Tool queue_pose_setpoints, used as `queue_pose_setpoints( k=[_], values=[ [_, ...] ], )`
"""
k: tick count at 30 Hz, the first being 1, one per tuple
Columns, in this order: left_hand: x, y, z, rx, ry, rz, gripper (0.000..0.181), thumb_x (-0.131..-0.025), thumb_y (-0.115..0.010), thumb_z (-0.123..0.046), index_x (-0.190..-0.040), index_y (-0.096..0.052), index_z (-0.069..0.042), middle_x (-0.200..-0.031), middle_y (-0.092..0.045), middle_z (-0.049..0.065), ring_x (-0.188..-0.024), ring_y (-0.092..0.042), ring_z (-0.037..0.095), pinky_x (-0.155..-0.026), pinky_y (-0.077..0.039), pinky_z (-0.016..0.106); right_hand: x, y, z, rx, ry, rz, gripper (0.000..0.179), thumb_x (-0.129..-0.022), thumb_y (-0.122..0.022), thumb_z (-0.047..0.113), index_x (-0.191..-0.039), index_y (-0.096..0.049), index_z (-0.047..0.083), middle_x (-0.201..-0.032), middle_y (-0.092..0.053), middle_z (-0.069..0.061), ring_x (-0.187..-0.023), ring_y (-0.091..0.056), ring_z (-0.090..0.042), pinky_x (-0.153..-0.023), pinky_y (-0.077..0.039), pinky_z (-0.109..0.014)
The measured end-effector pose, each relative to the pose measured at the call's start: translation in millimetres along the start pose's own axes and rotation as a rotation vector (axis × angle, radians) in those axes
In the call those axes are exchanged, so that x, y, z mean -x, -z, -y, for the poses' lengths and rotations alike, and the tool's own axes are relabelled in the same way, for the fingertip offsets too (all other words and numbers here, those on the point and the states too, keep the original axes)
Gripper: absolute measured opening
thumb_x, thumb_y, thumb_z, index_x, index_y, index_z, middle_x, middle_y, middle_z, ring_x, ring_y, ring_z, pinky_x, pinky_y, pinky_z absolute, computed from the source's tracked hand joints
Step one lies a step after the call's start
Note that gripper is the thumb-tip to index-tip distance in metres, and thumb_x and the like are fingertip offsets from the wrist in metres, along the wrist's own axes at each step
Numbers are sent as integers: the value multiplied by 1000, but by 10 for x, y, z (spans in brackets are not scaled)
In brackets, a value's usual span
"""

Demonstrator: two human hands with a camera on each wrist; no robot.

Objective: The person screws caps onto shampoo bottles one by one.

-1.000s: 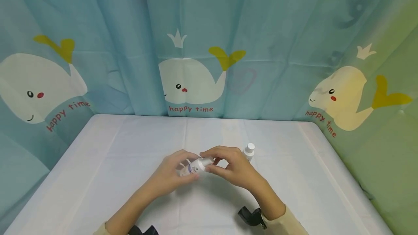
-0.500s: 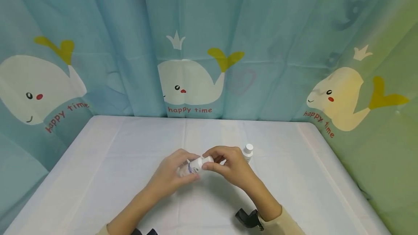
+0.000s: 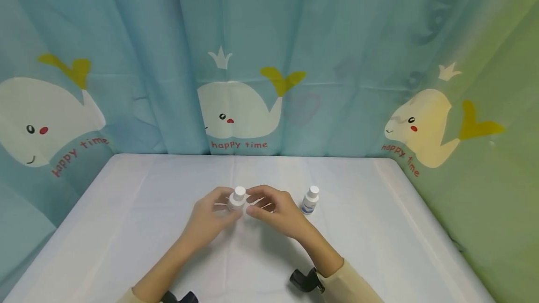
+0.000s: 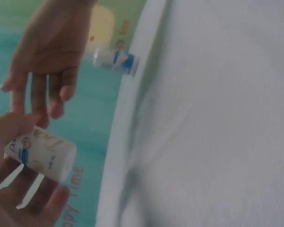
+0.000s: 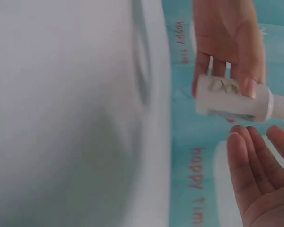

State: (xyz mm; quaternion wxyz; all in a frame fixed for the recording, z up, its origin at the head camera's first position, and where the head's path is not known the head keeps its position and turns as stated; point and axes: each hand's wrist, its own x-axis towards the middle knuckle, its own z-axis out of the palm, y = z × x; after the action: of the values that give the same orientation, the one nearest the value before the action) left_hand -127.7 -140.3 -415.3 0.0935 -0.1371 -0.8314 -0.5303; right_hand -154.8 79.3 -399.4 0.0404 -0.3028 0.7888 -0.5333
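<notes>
My left hand [image 3: 210, 216] grips a small white capped bottle [image 3: 236, 201] above the middle of the table, thumb on the near side and fingers behind. The bottle stands nearly upright, cap on top. Gold and blue lettering shows on the held bottle [image 4: 45, 153] in the left wrist view. Close to its right side is my right hand [image 3: 275, 209], fingers relaxed and spread, with nothing between them. In the right wrist view the right hand [image 5: 260, 179] lies just beside the cap end. A second white bottle [image 3: 310, 200] with a blue label stands to the right of the hands.
A white cloth covers the table [image 3: 358, 237]. Behind it hangs a blue-green curtain [image 3: 337, 60] printed with whales. Black wrist mounts [image 3: 306, 280] show below both forearms, near the cream sleeves.
The held bottle has turned from tilted to nearly upright and moved slightly left. My right fingers have let go of its cap. The second bottle is now fully visible.
</notes>
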Motion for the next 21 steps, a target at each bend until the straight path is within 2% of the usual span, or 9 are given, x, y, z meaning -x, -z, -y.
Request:
queue_pose_setpoints(
  k=[4, 10, 16, 21],
  values=[
    [-74, 47, 128, 66, 77, 14, 42, -83, -83, -20, -119, -62, -15, -119, -66, 4, -109, -65, 26, -93, -56, 39, -115, -127, -85, -33, -54, 26, 33, -95, -69, 20, -128, -63, 17, -118, -69, -6, -96, -70, -20, -79, -57, -28],
    [-154, 34, 270, 76, 123, 15, 44, -83, -83, -22, -119, -62, -9, -121, -65, 12, -111, -65, 31, -93, -56, 40, -210, -224, -184, -43, -94, 15, 35, -97, -66, 15, -131, -61, 9, -122, -68, -12, -98, -70, -34, -81, -55, -28],
    [-165, -2, 385, 29, 175, 32, 46, -81, -84, -29, -117, -62, -12, -120, -66, 13, -106, -70, 29, -90, -57, 41, -225, -245, -309, -34, -104, 41, 34, -97, -67, 21, -130, -62, 14, -119, -69, -9, -98, -71, -27, -83, -55, -26],
    [-135, -13, 451, 21, 162, 46, 45, -81, -84, -25, -118, -62, -12, -119, -66, 13, -105, -70, 29, -89, -57, 41, -198, -262, -351, -38, -123, 69, 36, -96, -67, 26, -131, -61, 18, -119, -69, -6, -99, -70, -21, -84, -56, -26]
  ],
)
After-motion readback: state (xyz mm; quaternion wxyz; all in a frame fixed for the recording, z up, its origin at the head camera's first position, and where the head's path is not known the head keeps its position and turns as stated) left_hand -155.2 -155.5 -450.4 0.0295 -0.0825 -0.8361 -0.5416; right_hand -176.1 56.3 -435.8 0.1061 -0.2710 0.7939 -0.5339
